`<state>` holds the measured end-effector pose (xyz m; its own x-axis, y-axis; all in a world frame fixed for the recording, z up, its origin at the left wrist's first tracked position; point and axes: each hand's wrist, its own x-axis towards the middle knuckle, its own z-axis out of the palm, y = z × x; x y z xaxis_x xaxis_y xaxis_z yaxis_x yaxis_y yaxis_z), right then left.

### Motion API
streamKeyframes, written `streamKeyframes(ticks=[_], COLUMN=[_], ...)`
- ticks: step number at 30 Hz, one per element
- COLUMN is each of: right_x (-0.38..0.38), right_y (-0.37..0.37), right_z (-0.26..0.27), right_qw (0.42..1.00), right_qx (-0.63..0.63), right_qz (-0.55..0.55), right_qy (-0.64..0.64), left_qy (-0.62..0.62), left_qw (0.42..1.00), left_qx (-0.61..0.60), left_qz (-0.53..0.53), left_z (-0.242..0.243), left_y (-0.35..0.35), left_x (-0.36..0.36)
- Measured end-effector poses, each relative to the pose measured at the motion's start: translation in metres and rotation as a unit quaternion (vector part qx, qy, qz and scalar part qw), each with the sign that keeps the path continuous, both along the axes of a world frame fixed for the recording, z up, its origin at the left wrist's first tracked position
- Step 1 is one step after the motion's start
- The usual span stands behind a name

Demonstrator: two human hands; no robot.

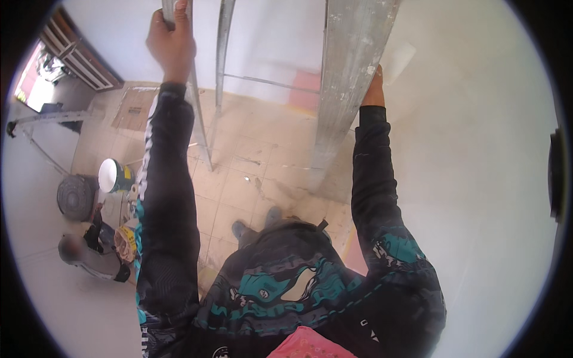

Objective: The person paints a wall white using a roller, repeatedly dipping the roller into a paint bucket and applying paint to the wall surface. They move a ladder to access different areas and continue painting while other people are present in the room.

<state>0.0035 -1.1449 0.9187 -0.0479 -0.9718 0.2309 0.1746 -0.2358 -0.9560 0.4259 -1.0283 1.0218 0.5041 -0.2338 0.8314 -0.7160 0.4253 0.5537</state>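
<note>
My left hand (172, 44) is closed around a narrow metal rail (200, 121) of what looks like an aluminium ladder, high in front of me. To the right stands a wide, paint-spattered metal plank or panel (353, 58), running down towards the floor. My right hand (376, 89) grips its right edge; the fingers are mostly hidden behind the metal. Between the two, another metal leg (221, 58) and a thin crossbar (271, 83) show against the white wall. Whether all these parts join is out of sight above.
Dusty tiles (237, 183) surround my feet. On the left are a green bucket (123, 179), a yellow bucket (130, 239), a dark round container (75, 197) and a person (103, 264) low down. Flat cardboard (134, 107) lies near the wooden door (80, 56). A wall (474, 179) rises at right.
</note>
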Motion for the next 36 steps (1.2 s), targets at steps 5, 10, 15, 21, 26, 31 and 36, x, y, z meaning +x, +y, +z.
streamKeyframes(ticks=[5,10,15,21,26,31,36], right_x=[0.011,-0.012,-0.042,-0.035,-0.059,0.042,0.100], right_y=[-0.038,-0.063,-0.045,0.022,0.130,0.271,0.369], right_z=[-0.032,-0.063,-0.078,-0.057,-0.009,0.044,0.055], right_qw=[0.997,0.995,0.999,0.982,0.976,0.970,0.966], right_qx=[-0.047,0.050,0.032,-0.073,0.155,0.046,0.090], right_qz=[0.040,0.049,0.025,-0.082,-0.153,-0.237,-0.244], right_qy=[-0.034,-0.074,-0.030,0.156,-0.028,0.019,0.001], left_qy=[-0.001,-0.002,-0.015,-0.002,-0.017,-0.044,-0.037], left_qw=[0.999,0.999,0.990,0.995,0.985,0.965,0.921], left_qx=[0.007,0.046,0.144,0.100,0.120,0.152,0.238], left_qz=[0.040,0.004,-0.001,-0.026,-0.120,-0.209,-0.307], left_z=[-0.008,-0.005,-0.027,-0.014,-0.026,-0.053,-0.053], left_y=[-0.032,-0.036,-0.049,-0.014,-0.024,-0.015,-0.018], left_x=[0.015,0.024,0.025,0.054,0.054,0.100,0.106])
